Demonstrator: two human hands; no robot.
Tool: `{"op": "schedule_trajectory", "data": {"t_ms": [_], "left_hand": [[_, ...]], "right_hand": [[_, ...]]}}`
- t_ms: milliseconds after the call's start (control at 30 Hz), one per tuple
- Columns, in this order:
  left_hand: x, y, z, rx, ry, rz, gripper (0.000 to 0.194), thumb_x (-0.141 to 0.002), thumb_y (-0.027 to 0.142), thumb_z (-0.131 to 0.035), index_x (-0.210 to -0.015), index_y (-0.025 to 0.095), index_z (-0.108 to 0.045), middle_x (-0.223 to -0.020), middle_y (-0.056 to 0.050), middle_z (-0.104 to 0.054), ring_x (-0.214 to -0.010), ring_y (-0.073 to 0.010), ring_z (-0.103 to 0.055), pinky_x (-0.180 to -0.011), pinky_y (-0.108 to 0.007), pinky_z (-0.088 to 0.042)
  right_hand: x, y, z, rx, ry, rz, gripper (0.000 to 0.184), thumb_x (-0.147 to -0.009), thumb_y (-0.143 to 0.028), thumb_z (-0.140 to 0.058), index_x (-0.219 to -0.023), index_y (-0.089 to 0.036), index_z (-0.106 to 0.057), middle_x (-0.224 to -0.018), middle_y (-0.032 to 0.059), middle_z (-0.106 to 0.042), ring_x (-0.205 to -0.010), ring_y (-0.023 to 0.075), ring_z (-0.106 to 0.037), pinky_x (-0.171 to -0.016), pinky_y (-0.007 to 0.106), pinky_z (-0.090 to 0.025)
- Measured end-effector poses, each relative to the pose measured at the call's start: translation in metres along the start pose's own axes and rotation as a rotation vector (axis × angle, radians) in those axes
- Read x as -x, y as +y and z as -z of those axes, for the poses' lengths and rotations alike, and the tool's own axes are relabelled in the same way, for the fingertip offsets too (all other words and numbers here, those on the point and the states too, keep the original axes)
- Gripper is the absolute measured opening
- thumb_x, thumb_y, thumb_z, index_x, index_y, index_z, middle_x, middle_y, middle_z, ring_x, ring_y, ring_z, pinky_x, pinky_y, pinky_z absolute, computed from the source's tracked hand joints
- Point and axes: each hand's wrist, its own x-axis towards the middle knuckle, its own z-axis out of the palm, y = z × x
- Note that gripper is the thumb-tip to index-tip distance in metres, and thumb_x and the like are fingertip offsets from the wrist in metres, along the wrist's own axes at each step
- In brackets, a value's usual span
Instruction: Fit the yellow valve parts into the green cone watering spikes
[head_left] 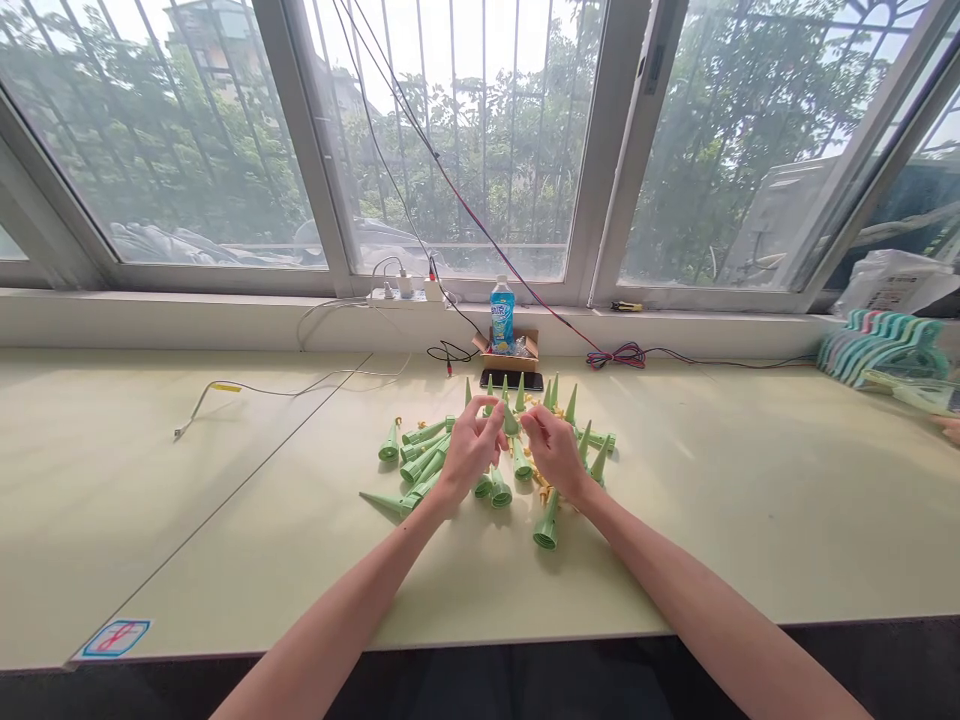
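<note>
My left hand [472,445] is closed on a green plastic watering spike [511,420], pinching it between thumb and fingers above the table. Just to its right, my right hand [556,450] is closed near the wide end of that spike; whatever its fingertips hold is too small to make out. More green spikes surround both hands. Several lie on their sides at the left [427,460], and one [547,525] lies in front of my right wrist. Others stand point up behind the hands [571,405]. Small yellow valve-like parts [541,485] are scattered between them, partly hidden by my right hand.
Behind the spikes are a black phone [511,381] and a small cardboard box [510,360] with a blue bottle [502,318]. A white cable [300,385] lies left, a coiled red-black wire [616,355] right. Hangers [881,347] and part of another person's hand [951,428] appear far right.
</note>
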Motion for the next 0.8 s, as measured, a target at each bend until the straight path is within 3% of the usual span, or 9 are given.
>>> {"op": "schedule_trajectory", "data": {"t_ms": [400,800], "left_hand": [[0.0022,0.0051,0.0004,-0.049,-0.032,0.018,0.044,-0.084,0.055,-0.060,-0.111,0.021,-0.051,-0.064,0.003,-0.059,-0.045,-0.0097,-0.054,-0.039,-0.017,-0.038],[0.0024,0.0018,0.0002,-0.157,-0.085,-0.076,0.042,-0.084,0.044,-0.063,-0.117,0.024,-0.047,-0.078,0.004,-0.056,-0.054,-0.0088,-0.060,-0.046,-0.018,-0.046]], "right_hand": [[-0.0006,-0.0007,0.0014,0.002,0.025,0.000,0.039,-0.099,-0.046,-0.039,-0.069,-0.021,-0.038,-0.056,-0.0058,-0.035,-0.051,0.0098,-0.031,-0.051,0.023,-0.029],[-0.0019,0.0001,0.0012,-0.022,0.067,-0.048,0.042,-0.099,-0.046,-0.039,-0.066,-0.022,-0.029,-0.054,-0.0067,-0.031,-0.048,0.0094,-0.028,-0.047,0.024,-0.023]]}}
